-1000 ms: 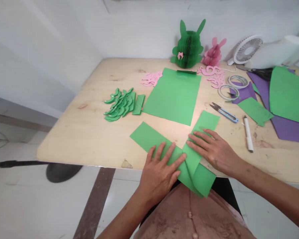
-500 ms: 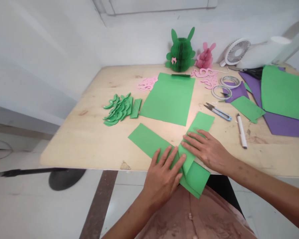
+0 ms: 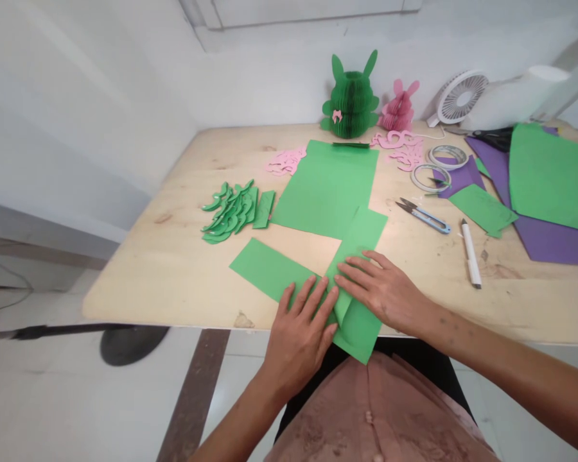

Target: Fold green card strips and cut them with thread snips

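Folded green paper strip [image 3: 270, 266] lies at the wooden table's [image 3: 173, 276] near edge, one corner overhanging. Left hand [image 3: 301, 327], fingers slightly spread, presses it flat; right hand [image 3: 378, 289], likewise palm-down, presses the upper-right arm. Neither pinches. Beyond: large green paper sheet [image 3: 330, 186]. Right: blue-handled thread snips [image 3: 426, 217], white capped marker [image 3: 471, 253]. Left: curved green cutouts [image 3: 228, 212].

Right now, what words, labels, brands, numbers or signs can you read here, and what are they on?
No text can be read.
Back tape roll: faint marks on the inside, too blurred to read.
Pen: no lettering I can make out.
Fan: none I can make out.
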`<state>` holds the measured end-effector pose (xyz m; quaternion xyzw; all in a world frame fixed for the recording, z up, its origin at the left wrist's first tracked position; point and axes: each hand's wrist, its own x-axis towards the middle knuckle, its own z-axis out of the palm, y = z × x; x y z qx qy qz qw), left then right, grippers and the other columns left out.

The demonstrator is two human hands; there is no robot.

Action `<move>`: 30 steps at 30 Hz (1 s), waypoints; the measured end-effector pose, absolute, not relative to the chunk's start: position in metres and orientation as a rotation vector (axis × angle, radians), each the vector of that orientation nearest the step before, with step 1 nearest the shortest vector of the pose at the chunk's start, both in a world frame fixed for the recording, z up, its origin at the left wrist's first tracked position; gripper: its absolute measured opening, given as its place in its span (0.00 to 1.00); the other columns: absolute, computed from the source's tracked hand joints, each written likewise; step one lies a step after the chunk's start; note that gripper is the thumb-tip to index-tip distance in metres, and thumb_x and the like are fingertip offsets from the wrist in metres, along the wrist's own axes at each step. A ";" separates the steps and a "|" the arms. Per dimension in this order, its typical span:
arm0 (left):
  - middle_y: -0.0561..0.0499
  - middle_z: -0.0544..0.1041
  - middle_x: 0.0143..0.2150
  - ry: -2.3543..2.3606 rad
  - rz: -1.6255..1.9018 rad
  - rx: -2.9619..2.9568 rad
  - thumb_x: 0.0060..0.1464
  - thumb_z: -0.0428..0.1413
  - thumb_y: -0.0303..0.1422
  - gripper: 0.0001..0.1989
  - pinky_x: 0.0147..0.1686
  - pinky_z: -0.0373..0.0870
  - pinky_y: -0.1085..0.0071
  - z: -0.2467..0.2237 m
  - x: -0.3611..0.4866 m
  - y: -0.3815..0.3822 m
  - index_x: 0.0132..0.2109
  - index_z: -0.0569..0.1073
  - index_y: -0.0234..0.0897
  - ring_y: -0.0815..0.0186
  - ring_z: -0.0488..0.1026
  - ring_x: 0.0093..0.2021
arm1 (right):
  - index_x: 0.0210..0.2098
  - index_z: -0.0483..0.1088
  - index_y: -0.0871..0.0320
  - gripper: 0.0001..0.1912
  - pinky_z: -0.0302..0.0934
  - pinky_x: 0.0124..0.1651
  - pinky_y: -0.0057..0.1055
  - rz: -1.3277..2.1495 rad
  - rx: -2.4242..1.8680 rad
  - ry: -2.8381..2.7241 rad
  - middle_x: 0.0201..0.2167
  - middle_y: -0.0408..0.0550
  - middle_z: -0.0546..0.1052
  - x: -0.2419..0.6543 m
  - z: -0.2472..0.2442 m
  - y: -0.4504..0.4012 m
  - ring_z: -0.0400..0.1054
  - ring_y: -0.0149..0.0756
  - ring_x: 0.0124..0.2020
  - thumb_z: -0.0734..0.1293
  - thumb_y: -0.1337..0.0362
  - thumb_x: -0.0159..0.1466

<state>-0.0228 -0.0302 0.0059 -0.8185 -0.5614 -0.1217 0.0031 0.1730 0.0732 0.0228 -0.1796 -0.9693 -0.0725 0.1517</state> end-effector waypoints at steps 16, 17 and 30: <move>0.48 0.61 0.67 -1.765 -0.516 -2.564 0.63 0.46 0.36 0.23 0.65 0.46 0.55 -0.004 -0.019 -0.032 0.63 0.63 0.37 0.57 0.57 0.66 | 0.51 0.69 0.64 0.15 0.60 0.55 0.47 -0.211 -0.471 -2.798 0.52 0.55 0.74 0.171 0.022 0.082 0.66 0.45 0.53 0.56 0.69 0.70; 0.48 0.61 0.67 -1.767 -0.513 -2.563 0.63 0.46 0.36 0.23 0.65 0.46 0.55 -0.003 -0.019 -0.032 0.63 0.63 0.37 0.57 0.57 0.66 | 0.51 0.69 0.64 0.15 0.60 0.55 0.47 -0.207 -0.473 -2.800 0.52 0.55 0.74 0.171 0.022 0.082 0.66 0.45 0.53 0.56 0.69 0.70; 0.48 0.60 0.67 -1.747 -0.466 -2.562 0.62 0.46 0.37 0.25 0.65 0.47 0.54 -0.004 -0.020 -0.032 0.64 0.61 0.38 0.57 0.56 0.67 | 0.52 0.69 0.64 0.16 0.60 0.55 0.49 -0.208 -0.466 -2.831 0.53 0.56 0.74 0.172 0.022 0.084 0.64 0.46 0.55 0.55 0.69 0.71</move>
